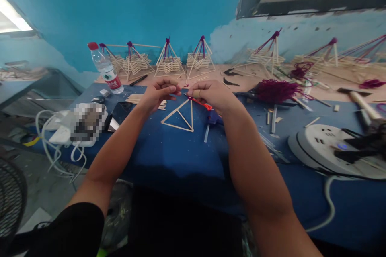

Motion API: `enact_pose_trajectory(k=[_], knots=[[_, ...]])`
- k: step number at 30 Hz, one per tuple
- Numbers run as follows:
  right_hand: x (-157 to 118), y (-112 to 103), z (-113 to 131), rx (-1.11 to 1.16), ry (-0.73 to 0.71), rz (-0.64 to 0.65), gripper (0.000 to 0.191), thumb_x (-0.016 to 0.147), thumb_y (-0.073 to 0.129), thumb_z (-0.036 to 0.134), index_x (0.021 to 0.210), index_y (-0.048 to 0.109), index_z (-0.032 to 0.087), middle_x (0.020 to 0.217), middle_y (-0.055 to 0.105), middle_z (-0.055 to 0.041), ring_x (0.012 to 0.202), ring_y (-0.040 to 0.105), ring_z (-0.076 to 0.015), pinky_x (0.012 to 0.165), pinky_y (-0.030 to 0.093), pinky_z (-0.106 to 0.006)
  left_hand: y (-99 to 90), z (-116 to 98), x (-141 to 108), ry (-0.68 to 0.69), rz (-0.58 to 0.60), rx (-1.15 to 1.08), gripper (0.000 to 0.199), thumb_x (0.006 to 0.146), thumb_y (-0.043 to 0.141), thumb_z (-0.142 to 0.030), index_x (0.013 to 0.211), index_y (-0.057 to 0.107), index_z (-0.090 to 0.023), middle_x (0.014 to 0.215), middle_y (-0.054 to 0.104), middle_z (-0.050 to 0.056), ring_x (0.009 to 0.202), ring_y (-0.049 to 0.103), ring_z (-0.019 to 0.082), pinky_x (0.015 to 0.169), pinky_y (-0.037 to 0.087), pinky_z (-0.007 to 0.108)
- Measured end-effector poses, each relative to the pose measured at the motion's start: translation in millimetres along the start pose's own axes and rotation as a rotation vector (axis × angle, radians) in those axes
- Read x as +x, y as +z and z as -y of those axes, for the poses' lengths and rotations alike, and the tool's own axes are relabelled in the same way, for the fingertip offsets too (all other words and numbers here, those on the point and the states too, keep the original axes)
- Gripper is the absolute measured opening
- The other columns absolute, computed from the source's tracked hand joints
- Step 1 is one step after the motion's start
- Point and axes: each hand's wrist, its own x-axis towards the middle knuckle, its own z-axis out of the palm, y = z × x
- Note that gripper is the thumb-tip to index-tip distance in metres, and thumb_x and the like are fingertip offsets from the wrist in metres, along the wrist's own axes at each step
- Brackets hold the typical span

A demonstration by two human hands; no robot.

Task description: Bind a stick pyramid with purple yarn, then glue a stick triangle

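Observation:
A flat triangle of thin wooden sticks with one inner stick lies on the blue table covering, its top corner just below my hands. My right hand is closed, fingers pinched, around a small tool with red-orange handles, its tip pointing left. To its left, my left hand hovers with fingers curved and apart; nothing shows in it. Beneath and behind the left hand lies a bundle of loose sticks. A blue glue gun rests beside the triangle, partly behind my right forearm.
Stick pyramids with purple yarn tops line the wall. A water bottle, power bank and cables are at left. Purple yarn, a hammer and a round white power strip are at right.

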Motion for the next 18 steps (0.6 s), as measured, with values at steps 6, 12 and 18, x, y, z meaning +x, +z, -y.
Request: enact_pose_trajectory(k=[6, 12, 18], knots=[[2.0, 11.9, -2.4, -0.034, -0.219, -0.107, 0.014, 0.077, 0.079, 0.033, 0.076, 0.078, 0.019, 0.070, 0.069, 0.0006, 0.066, 0.052, -0.0120, 0.066, 0.040, -0.031, 5.1, -3.4, -5.6, 0.059, 0.186, -0.154, 0.081, 0.081, 0.072, -0.090, 0.126, 0.079, -0.023, 0.144, 0.077, 0.013, 0.140, 0.070, 0.038, 0.095, 0.067, 0.042], [6.0, 21.0, -6.2, -0.031, -0.379, -0.264, 0.022, 0.072, 0.087, 0.034, 0.083, 0.074, 0.020, 0.080, 0.072, 0.0000, 0.067, 0.058, -0.0132, 0.066, 0.047, -0.032, 7.3, -4.5, -8.0, 0.122, 0.278, -0.159, 0.102, 0.081, 0.045, -0.108, 0.142, 0.071, -0.030, 0.162, 0.065, 0.009, 0.163, 0.048, 0.042, 0.114, 0.060, 0.051], [-1.3, 28.9, -5.8, -0.253, -0.577, -0.506, 0.014, 0.078, 0.085, 0.023, 0.084, 0.072, 0.023, 0.089, 0.072, -0.0005, 0.068, 0.056, -0.0136, 0.071, 0.049, -0.034, 4.6, -3.2, -7.9, 0.093, 0.308, -0.114, 0.104, 0.085, 0.039, -0.107, 0.150, 0.066, -0.030, 0.164, 0.063, 0.010, 0.163, 0.048, 0.041, 0.120, 0.056, 0.051]])
